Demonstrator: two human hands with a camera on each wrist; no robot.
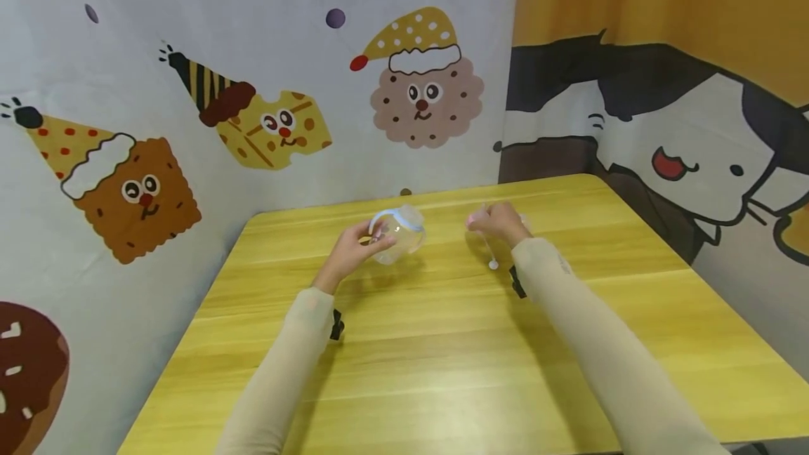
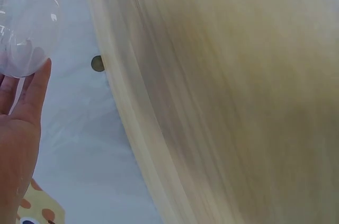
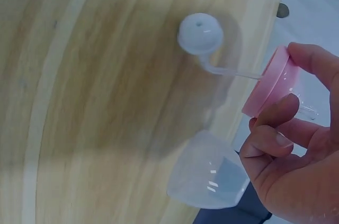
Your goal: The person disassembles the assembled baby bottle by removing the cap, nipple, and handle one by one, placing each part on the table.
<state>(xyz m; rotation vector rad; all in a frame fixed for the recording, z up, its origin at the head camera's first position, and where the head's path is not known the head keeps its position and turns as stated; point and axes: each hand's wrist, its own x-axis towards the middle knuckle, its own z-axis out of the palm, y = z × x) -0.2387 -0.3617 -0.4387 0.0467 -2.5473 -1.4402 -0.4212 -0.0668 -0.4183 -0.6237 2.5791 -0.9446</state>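
Note:
A clear, rounded sippy bottle [image 1: 399, 243] with a pale blue handle ring [image 1: 404, 219] is tilted over the table in my left hand [image 1: 344, 251]. In the left wrist view, the fingers [image 2: 36, 94] grip the bottle's round body [image 2: 32, 28]. To the right, my right hand [image 1: 501, 222] pinches a pink straw lid [image 3: 271, 82] between thumb and fingers. A thin clear straw [image 3: 220, 70] hangs from the lid, ending in a white weighted ball [image 3: 200, 33]. Bottle and lid are apart.
A translucent dome cap [image 3: 206, 173] stands on the table beside the right hand, mostly hidden in the head view. The wood-grain table [image 1: 392, 364] ends at a cartoon-printed cloth [image 1: 284, 5] behind it. Black wrist mounts [image 1: 337, 325] sit under both sleeves.

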